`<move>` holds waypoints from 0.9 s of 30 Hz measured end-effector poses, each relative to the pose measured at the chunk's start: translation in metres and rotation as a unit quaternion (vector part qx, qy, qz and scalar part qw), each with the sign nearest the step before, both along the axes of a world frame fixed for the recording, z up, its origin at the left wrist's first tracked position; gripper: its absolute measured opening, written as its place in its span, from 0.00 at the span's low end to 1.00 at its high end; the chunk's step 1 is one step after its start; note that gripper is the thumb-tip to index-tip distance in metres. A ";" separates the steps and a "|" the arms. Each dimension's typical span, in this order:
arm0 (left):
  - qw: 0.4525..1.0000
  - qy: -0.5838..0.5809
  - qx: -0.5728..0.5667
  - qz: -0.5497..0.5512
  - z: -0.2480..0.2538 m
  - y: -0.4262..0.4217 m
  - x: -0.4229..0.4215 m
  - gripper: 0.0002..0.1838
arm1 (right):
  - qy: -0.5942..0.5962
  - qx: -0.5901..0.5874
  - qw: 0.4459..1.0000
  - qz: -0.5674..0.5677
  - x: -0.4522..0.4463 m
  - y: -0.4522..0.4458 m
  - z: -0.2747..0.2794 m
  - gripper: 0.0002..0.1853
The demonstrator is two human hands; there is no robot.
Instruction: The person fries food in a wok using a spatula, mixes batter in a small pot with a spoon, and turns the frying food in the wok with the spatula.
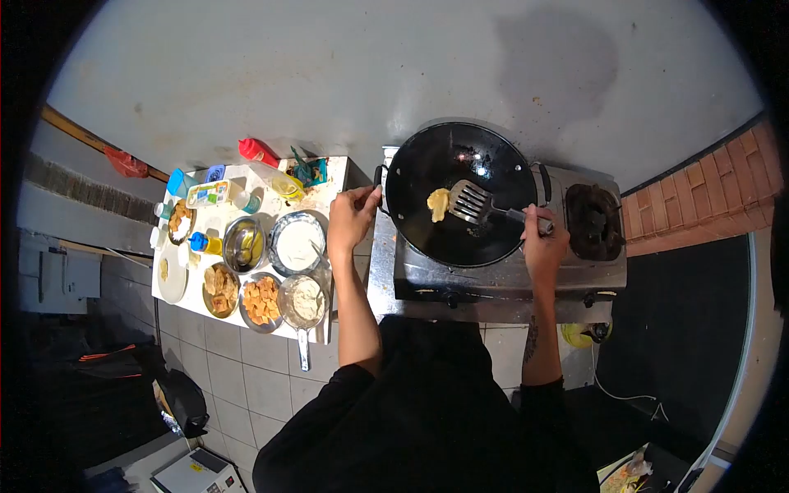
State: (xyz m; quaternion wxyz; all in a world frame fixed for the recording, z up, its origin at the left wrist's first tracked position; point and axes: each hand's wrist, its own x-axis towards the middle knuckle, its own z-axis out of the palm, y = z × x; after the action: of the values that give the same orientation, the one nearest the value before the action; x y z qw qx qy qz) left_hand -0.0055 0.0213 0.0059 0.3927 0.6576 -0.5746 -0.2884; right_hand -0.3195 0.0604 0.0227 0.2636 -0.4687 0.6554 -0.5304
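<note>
A black wok [444,238] sits on the left burner of a steel gas stove. My left hand [353,218] has its fingers closed on the wok's left handle. In my right hand [544,242] is the grey handle of a slotted spatula [471,202], whose metal head lies low inside the wok. A pale yellow battered piece [438,205] rests in the wok at the spatula's front edge, on its left side. The wok's right handle [542,182] is just above my right hand, not held by it.
The stove's right burner [593,220] is bare. On a white table [209,177] at the left stand a batter pan [302,302], a flour bowl [297,245], a plate of orange-brown cubes [261,302], a steel bowl [243,245] and bottles. A wall rises behind.
</note>
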 end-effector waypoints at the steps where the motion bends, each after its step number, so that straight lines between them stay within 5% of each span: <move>1: 1.000 0.000 -0.006 0.000 0.000 0.000 0.000 0.18 | 0.030 -0.028 0.999 0.013 0.003 -0.001 0.001 0.11; 9: 1.000 -0.004 -0.014 0.009 -0.003 0.003 0.000 0.18 | 0.089 -0.095 0.988 0.085 0.010 -0.005 -0.004 0.08; 15: 1.000 -0.004 -0.011 0.004 -0.005 0.004 0.000 0.18 | 0.048 -0.061 0.997 0.018 0.010 -0.010 0.001 0.09; 17: 1.000 0.020 -0.023 0.007 -0.010 0.003 0.001 0.19 | 0.119 -0.086 0.989 0.013 0.013 -0.012 -0.003 0.08; 27: 1.000 0.017 -0.013 0.010 -0.004 0.004 -0.001 0.19 | 0.136 -0.120 0.982 0.054 0.033 -0.012 -0.010 0.08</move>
State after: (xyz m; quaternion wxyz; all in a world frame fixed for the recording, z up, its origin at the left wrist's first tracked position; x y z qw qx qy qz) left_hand -0.0061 0.0255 0.0020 0.4137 0.6530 -0.5651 -0.2881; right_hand -0.2868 0.0486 0.0131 0.1417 -0.5993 0.5904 -0.5218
